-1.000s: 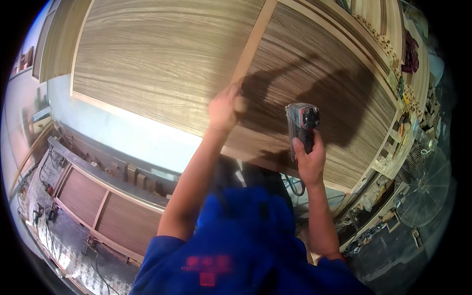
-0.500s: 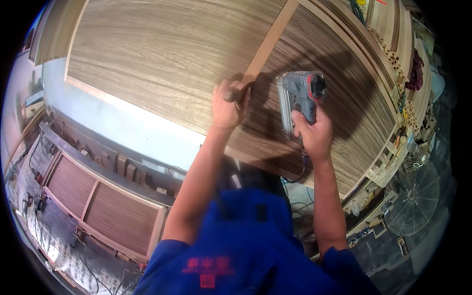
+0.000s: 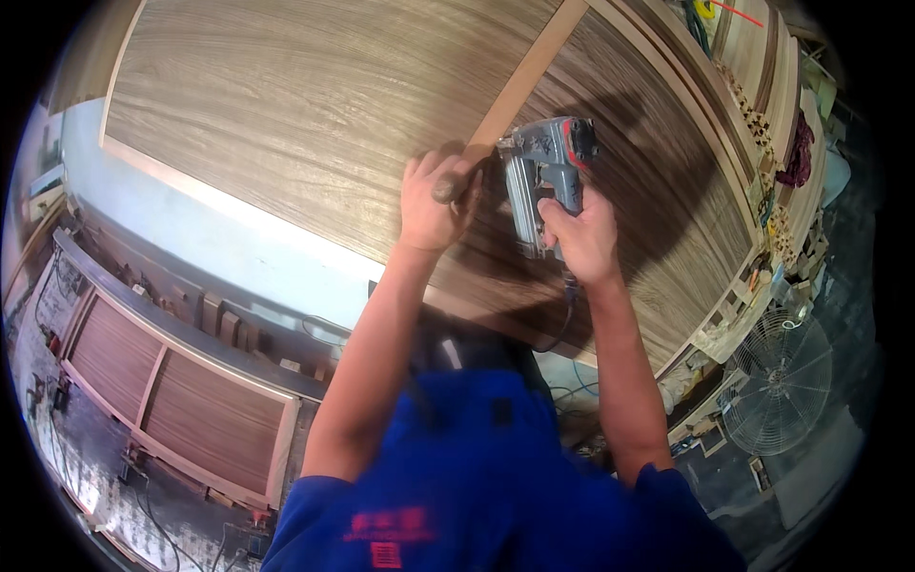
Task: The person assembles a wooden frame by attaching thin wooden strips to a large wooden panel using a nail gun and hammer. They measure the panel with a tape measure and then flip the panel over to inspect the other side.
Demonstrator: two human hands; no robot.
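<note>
A large wood-grain panel (image 3: pixel 315 114) lies in front of me, with a pale wooden strip (image 3: pixel 536 71) running across it. My left hand (image 3: pixel 429 212) is closed around a tool with a round wooden handle (image 3: pixel 445 188), whose butt points up; its other end is hidden. That hand rests at the strip's near end. In my right hand (image 3: pixel 589 240) is a grey and black nail gun (image 3: pixel 543 157) with a red ring at its rear. Its nose points left and reaches the strip's edge, just beside my left fingers; whether it touches cannot be made out.
A smaller framed panel (image 3: pixel 210 405) stands at the lower left, beyond a grey rail (image 3: pixel 181 329). To the right are a round wire fan guard (image 3: pixel 777 381), scrap wood and stacked boards (image 3: pixel 739 57). A dark hose (image 3: pixel 570 310) hangs from the nail gun.
The nail gun in my right hand has moved left and up, bringing its nose to the strip by my left hand. The whole view has shifted slightly.
</note>
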